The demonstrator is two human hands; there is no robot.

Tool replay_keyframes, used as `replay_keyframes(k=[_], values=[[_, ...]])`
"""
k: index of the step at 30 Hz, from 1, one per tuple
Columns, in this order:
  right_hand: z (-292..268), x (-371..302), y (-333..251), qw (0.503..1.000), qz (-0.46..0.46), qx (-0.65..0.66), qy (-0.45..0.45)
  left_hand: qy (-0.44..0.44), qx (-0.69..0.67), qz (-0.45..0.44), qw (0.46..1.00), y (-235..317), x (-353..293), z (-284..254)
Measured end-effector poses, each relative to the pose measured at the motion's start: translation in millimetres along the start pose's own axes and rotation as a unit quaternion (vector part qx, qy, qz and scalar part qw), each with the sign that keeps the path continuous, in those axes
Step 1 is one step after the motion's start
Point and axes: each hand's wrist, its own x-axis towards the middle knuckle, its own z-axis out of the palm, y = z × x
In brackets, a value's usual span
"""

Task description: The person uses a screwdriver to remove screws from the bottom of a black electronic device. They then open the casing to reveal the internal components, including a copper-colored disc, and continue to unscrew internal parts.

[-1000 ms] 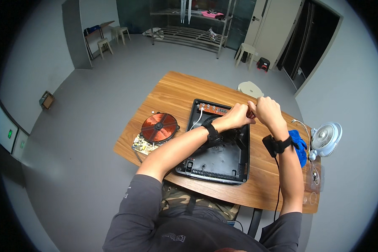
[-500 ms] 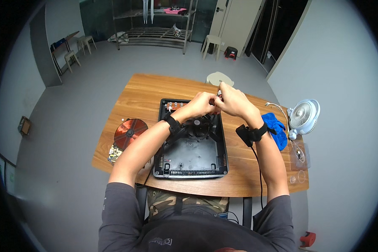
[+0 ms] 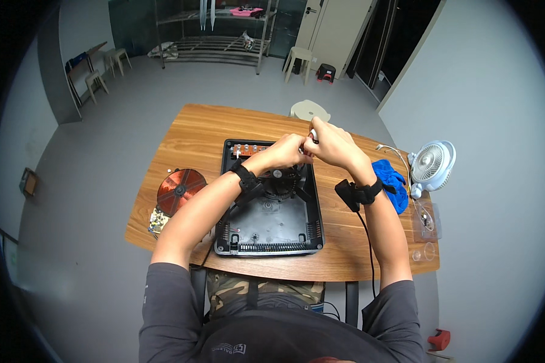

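A black plastic induction cooker housing point(image 3: 265, 225) lies open on the table, with a black cooling fan point(image 3: 278, 174) inside. Along its far wall runs a narrow orange-brown circuit board point(image 3: 246, 149). Over the board's right end, the closed fingers of my left hand point(image 3: 284, 152) meet those of my right hand point(image 3: 336, 146). My right fist is wrapped round a small object with a white end point(image 3: 313, 135); its kind is mostly hidden by the fingers. What my left fingertips pinch, if anything, cannot be made out.
Left of the housing lie a round copper coil point(image 3: 182, 190) and a component-covered circuit board point(image 3: 157, 220). To the right are a blue cloth point(image 3: 393, 189), a white-blue fan point(image 3: 432, 161) and a clear plastic tray point(image 3: 428, 222). A black cable point(image 3: 370, 248) hangs from my right wrist strap.
The whole view has shifted slightly. Both hands stay together at the housing's far right corner, with my right fist turned a little and more of the white end showing.
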Motion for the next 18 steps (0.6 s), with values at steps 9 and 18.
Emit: replay_keyframes(k=[9, 18], values=[[0, -4, 2, 0.995, 0.072, -0.063, -0.025, 0.050, 0.021, -0.005, 0.999, 4, 5, 17], [-11, -6, -3, 0.992, 0.070, -0.083, -0.059, 0.004, -0.023, -0.024, 0.999, -3, 0, 13]])
